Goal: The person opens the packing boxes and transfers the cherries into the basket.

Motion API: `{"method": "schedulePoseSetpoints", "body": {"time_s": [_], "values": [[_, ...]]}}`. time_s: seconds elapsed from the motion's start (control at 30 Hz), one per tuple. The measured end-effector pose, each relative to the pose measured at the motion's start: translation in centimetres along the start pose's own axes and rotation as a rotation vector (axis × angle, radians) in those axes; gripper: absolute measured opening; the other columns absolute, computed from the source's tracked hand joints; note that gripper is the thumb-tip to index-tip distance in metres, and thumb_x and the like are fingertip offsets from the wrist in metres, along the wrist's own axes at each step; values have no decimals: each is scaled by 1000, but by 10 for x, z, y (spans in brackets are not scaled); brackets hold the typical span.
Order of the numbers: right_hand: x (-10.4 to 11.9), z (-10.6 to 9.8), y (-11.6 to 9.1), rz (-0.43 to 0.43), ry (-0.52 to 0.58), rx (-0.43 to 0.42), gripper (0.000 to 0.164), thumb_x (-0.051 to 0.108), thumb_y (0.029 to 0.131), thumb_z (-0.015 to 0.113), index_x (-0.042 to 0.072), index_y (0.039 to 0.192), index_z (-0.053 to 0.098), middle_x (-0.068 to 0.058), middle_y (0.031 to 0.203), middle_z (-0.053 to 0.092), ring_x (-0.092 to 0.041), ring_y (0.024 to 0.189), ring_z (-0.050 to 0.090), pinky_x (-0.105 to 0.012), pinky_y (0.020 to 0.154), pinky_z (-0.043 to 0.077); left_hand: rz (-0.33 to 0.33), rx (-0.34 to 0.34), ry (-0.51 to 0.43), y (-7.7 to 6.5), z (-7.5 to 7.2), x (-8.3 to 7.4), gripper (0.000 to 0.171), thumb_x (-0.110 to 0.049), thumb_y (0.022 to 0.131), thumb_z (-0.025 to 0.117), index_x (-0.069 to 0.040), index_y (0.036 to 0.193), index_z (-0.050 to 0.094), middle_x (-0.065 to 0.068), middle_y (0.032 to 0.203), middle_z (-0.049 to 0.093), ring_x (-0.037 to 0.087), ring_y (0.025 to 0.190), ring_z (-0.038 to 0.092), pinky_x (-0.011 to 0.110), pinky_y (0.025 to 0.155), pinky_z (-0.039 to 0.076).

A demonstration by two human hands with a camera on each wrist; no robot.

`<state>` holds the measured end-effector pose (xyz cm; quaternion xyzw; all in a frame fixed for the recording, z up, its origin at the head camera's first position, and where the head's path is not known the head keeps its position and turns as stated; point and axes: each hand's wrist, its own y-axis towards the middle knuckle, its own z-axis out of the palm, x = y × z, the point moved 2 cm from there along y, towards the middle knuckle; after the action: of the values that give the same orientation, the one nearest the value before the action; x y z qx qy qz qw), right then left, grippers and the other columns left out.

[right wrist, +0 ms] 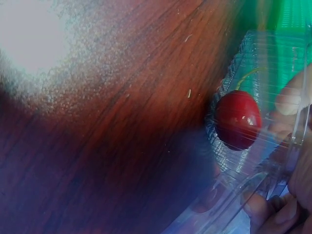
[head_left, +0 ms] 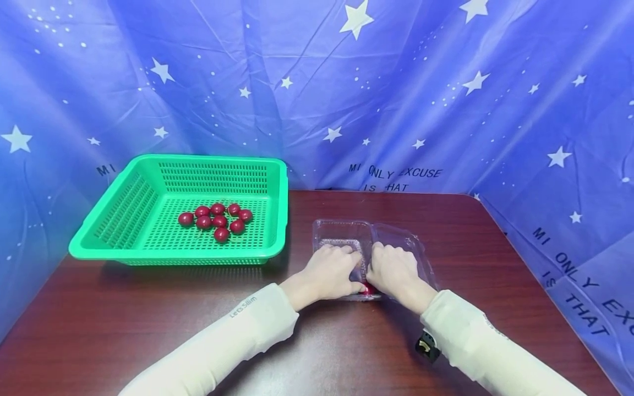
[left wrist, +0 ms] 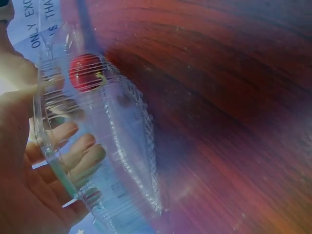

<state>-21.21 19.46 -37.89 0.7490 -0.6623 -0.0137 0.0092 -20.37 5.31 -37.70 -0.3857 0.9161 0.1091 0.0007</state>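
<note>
A clear plastic clamshell box (head_left: 342, 224) lies unfolded on the table, its lid (head_left: 413, 242) laid out to the right. One red cherry (right wrist: 239, 119) with a thin green stem sits in the front right corner of its base. My left hand (head_left: 329, 269) reaches over the base, its loosely bent fingers (left wrist: 87, 156) showing through the clear front wall. The left thumb points toward the cherry, close beside it. My right hand (head_left: 393, 269), fingers curled down, grips the box at the fold between base and lid; its fingertips are partly hidden.
A green plastic basket (head_left: 178, 254) with slotted walls stands at the back left, holding several red cherries (head_left: 219, 221). The table (head_left: 342, 346) is dark red wood. A blue curtain (head_left: 307, 110) with white stars hangs behind and along the sides.
</note>
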Motion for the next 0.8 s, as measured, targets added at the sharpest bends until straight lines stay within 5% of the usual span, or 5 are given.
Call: {"method": "schedulePoseSetpoints", "body": {"time_s": [0.43, 0.8], "values": [[2, -2, -2, 1, 2, -10, 29, 27, 81, 61, -1, 73, 55, -26, 73, 70, -43, 65, 66, -54, 50, 52, -68, 42, -117, 4, 11, 0, 38, -53, 74, 71, -18, 90, 70, -3, 87, 74, 15, 85, 68, 38, 74, 55], [2, -3, -3, 0, 7, -7, 22, 20, 78, 59, -2, 74, 57, -26, 75, 71, -44, 67, 66, -55, 52, 53, -56, 43, -62, 10, 17, -5, 33, -45, 76, 69, -15, 87, 63, 0, 87, 72, 20, 78, 68, 40, 69, 55]]}}
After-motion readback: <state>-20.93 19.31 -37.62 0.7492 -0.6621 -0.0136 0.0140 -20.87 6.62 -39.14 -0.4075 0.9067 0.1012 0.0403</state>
